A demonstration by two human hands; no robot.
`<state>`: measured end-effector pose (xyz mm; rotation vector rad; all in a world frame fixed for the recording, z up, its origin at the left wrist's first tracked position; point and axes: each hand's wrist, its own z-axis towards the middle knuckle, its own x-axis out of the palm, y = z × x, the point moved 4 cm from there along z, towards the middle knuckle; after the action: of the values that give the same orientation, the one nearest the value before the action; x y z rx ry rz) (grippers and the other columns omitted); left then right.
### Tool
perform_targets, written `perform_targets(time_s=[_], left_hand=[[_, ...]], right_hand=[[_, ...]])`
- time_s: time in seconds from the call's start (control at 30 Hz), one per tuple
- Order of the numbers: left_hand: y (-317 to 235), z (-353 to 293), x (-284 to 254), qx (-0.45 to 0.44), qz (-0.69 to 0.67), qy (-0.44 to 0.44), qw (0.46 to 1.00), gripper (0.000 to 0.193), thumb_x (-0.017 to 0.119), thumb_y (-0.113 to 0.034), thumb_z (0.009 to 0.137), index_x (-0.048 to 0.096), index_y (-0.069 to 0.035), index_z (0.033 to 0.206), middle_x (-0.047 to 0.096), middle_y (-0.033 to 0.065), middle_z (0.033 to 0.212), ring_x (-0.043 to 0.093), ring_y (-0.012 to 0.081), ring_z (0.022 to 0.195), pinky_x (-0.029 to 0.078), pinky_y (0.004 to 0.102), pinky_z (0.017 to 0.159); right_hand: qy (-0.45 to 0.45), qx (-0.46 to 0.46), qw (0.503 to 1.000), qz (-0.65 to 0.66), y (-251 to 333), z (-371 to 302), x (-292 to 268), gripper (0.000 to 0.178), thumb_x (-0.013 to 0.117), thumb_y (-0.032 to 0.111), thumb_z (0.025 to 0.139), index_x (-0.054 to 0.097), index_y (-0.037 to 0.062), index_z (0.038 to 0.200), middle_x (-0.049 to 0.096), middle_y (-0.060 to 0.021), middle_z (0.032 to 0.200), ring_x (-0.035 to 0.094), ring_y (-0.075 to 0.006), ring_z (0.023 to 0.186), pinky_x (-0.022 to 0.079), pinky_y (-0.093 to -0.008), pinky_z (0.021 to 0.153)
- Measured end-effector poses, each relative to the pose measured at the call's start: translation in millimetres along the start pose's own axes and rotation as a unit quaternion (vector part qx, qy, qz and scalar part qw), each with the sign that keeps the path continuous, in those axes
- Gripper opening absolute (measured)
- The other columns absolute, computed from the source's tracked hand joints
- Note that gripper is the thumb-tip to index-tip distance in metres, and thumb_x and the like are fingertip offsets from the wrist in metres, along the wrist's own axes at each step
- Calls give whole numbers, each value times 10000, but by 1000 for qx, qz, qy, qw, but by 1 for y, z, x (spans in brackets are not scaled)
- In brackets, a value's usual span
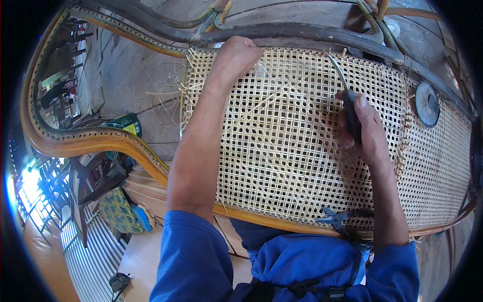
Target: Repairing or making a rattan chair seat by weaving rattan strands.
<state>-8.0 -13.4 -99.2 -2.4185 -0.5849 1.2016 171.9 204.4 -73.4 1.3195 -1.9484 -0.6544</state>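
Right hand (363, 126) grips awl (344, 90) on cane webbing (282, 151); left hand (236, 55) at top edge.

A woven cane seat panel (282, 151) in a bent wooden frame (100, 138) carries blue-handled pliers (336, 218) and a dark round disc (427, 103).

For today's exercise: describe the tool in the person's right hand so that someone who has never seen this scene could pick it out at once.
Start from the large woven cane panel stretched in its curved wooden frame. Near its upper right, the right hand grips a slim tool with a dark handle. Unlike the blue-handled pliers lying at the panel's lower edge, it ends in one thin, curved metal blade pointing away from the person.
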Motion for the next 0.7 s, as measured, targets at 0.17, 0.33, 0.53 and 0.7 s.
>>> perform_targets(time_s=[0.17,0.33,0.53,0.7], left_hand=[[6,-3,-2,20,-82,-4,996,165,597,-190,721,623,-27,706,534,25,534,473,102,470,370,269,453],[7,0,3,51,-6,-25,998,199,597,-193,721,638,-3,763,532,4,575,471,96,534,382,275,501],[11,5,3,40,35,-51,997,166,566,-213,651,623,-58,659,597,91,587,580,208,574,467,325,606],[5,2,-1,69,-12,0,998,162,567,-194,753,634,-46,746,598,39,638,552,142,574,427,306,519]], right_hand=[[26,-41,978,-205,10,23,1,473,482,480,911,571,19,972,440,19,559,413,-64,457,343,-231,423],[9,-53,937,-345,33,38,24,430,455,423,935,565,10,977,520,-11,637,480,-88,560,394,-262,515],[62,-63,926,-367,33,67,30,373,444,363,948,575,13,942,571,-37,685,530,-99,588,424,-264,533],[68,-64,932,-350,30,79,20,336,464,343,941,571,27,904,616,-50,744,547,-89,564,446,-242,517]])
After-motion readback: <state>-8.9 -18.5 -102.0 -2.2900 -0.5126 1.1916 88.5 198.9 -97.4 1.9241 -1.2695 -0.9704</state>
